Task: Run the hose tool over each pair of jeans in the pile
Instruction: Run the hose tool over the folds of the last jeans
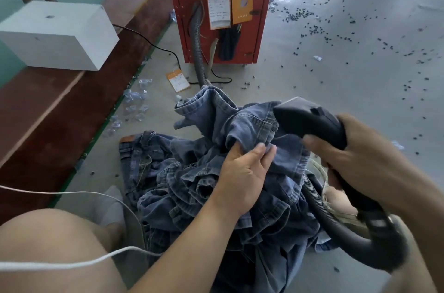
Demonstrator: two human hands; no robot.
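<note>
Denim is the working material: the jeans (216, 184) lie in a crumpled pile on the floor (336, 64) directly in front of the seated person, between the knees. One pair is lifted from the top of the pile; its raised fold (242, 122) stands just left of the hose tool's nozzle (298, 115).

The left hand (242, 172) pinches this fold from below, thumb and fingers curled into the cloth. The right hand (355, 160) is wrapped round the tool's handle, fingers curled over the grip. The nozzle mouth points left and slightly away from the person, touching or almost touching the held denim; contact cannot be confirmed. The tool's long axis runs from lower right to upper left, so the next stroke probably travels leftward across the fold towards the left hand. The left hand is the nearer one to the cloth and should keep it taut.

The ribbed hose (319, 208) loops down from the handle past the pile. A second length of hose (198, 47) rises to a red cabinet (221, 4) beyond. A white box (57, 35) sits on a bench at left. Small dark scraps (312, 28) litter the floor at right.
</note>
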